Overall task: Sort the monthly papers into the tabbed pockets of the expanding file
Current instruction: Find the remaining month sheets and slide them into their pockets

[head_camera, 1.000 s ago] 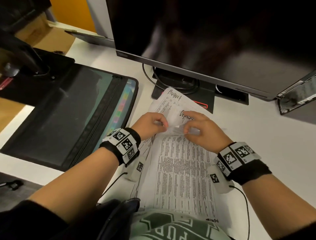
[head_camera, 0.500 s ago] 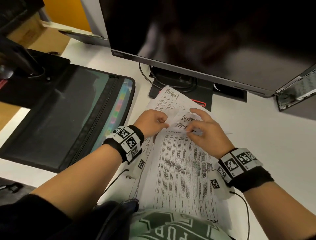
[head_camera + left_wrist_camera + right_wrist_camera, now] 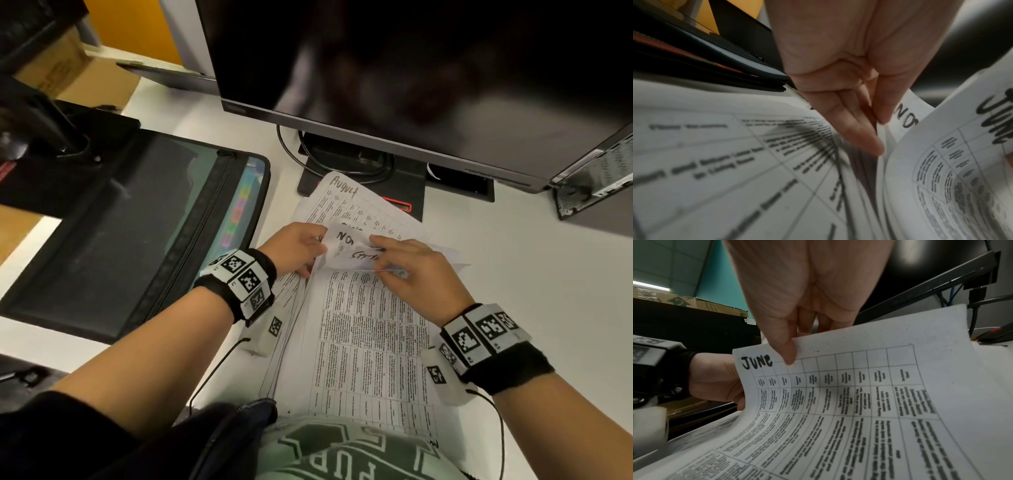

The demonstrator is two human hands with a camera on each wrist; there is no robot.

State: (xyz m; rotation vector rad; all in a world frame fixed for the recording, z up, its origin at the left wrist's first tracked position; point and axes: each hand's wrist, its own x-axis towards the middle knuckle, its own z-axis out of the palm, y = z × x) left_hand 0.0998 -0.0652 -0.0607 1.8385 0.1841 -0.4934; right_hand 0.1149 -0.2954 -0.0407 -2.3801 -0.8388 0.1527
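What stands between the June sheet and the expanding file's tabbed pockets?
Only the left hand and its wrist, which lie on the paper stack between the June sheet in the right hand's pinch and the expanding file. The file lies flat with its colored tabs exposed; no other object sits on the white desk between them.

Your white desk (image 3: 513,291) is carrying the stack of monthly papers (image 3: 363,342) at centre. The black expanding file (image 3: 113,240) is lying flat at nine o'clock, just beside the stack. The monitor stand (image 3: 363,164) is sitting at twelve o'clock, with the August sheet (image 3: 346,202) overlapping its base.
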